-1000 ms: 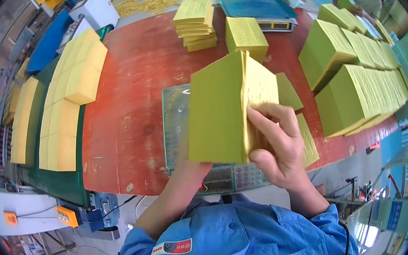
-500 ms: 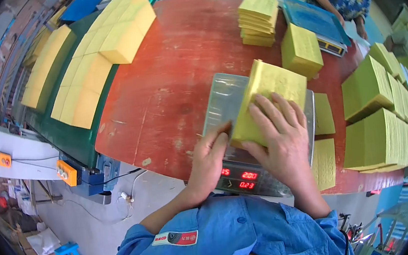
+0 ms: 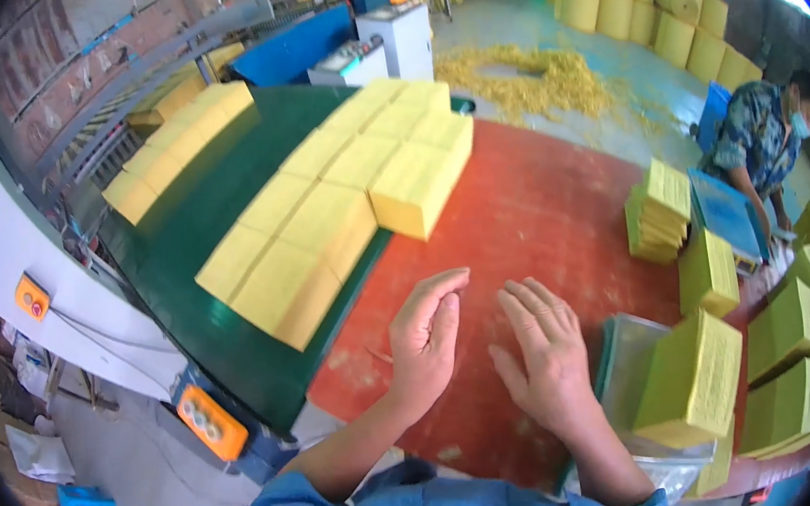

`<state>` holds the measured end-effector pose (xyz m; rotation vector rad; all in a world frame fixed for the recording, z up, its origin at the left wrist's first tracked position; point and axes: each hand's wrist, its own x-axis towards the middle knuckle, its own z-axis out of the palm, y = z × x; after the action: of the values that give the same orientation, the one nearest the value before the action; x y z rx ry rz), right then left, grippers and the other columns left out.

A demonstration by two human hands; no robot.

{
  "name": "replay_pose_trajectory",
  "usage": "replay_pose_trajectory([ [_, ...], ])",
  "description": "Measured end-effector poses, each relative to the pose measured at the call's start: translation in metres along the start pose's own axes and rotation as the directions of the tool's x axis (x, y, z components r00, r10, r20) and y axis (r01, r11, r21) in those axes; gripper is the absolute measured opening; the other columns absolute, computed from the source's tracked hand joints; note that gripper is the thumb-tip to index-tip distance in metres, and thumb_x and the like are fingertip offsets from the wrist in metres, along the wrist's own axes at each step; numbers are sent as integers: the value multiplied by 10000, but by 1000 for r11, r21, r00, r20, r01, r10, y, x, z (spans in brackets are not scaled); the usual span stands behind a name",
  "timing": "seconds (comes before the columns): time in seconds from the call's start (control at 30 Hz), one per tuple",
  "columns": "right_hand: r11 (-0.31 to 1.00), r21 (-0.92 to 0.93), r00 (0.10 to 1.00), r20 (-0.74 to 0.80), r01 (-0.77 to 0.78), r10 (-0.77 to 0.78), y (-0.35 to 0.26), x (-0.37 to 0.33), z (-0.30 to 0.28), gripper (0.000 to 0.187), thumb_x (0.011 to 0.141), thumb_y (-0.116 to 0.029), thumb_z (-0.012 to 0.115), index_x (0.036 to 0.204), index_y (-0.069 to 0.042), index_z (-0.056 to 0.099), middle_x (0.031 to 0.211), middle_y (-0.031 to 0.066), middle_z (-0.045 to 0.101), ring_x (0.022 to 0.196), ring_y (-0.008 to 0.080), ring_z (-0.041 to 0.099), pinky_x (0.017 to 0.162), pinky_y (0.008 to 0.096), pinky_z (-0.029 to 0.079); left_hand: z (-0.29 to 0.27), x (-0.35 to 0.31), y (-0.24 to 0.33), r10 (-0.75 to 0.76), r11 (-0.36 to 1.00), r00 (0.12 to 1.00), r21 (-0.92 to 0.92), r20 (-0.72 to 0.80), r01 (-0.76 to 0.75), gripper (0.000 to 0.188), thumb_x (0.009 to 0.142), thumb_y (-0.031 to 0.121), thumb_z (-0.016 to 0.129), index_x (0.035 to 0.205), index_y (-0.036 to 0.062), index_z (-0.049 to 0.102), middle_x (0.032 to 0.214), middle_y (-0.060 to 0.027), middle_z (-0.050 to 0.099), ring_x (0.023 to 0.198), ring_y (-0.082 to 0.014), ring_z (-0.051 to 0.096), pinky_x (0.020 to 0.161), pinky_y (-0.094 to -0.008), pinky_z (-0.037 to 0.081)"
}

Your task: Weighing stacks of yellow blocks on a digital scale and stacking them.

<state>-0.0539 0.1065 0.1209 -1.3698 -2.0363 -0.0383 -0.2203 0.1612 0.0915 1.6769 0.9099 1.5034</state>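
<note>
Both my hands are empty above the red table [image 3: 516, 260], between a scale and a green belt. My left hand [image 3: 425, 341] is held on edge, fingers stretched and slightly curved, thumb near them. My right hand [image 3: 544, 352] is palm down, with the thumb spread from the fingers. To its right, a yellow paper stack [image 3: 689, 376] rests on the scale's clear tray [image 3: 627, 358]. Left of my hands, several blocks of yellow paper [image 3: 321, 213] stand in rows on the green belt [image 3: 157, 271]; my left hand is nearest to them.
A co-worker [image 3: 763, 147] wearing a mask sits at the far right beside a blue scale [image 3: 729, 216]. More yellow stacks [image 3: 785, 340] line the table's right side. A control box with an orange face [image 3: 210, 422] is at the belt's near end. Yellow scraps [image 3: 544, 72] litter the floor behind.
Both hands have left the yellow stack on the scale and moved left over the table. My view has turned left, so more of the belt shows.
</note>
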Motion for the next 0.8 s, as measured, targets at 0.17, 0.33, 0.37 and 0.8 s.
replay_pose_trajectory([
  [0.17,998,-15,995,-88,53,-54,11,110,96,589,782,-118,741,1321,5,539,1362,198,559,1302,389,504,1080,505,395,-56,91,-62,183,969,974,193,-135,-156,181,985,17,544,1110,-36,664,1059,-180,699,957,-299,689,838,-355,540],
  [0.33,999,-33,991,-133,11,-15,70,216,192,552,792,-121,740,1299,-20,545,1339,175,571,1284,380,514,1053,499,414,-75,182,-146,243,916,966,350,-92,-197,164,959,21,566,1076,-35,666,1050,-191,696,963,-329,681,838,-374,543],
  [0.37,999,-49,992,-126,-8,1,80,233,207,542,793,-124,742,1290,-29,548,1335,166,573,1281,374,516,1044,498,420,-77,195,-163,235,900,969,395,-82,-185,164,959,23,569,1076,-34,668,1035,-185,697,968,-320,681,843,-366,542],
  [0.8,986,-165,999,-39,13,-19,148,256,302,304,929,-192,560,1201,-76,630,1277,125,610,1229,313,548,1028,473,426,-56,198,-268,118,622,979,756,167,-204,402,847,31,567,1218,-124,578,1293,-262,577,1229,-401,529,1082,-452,420],
])
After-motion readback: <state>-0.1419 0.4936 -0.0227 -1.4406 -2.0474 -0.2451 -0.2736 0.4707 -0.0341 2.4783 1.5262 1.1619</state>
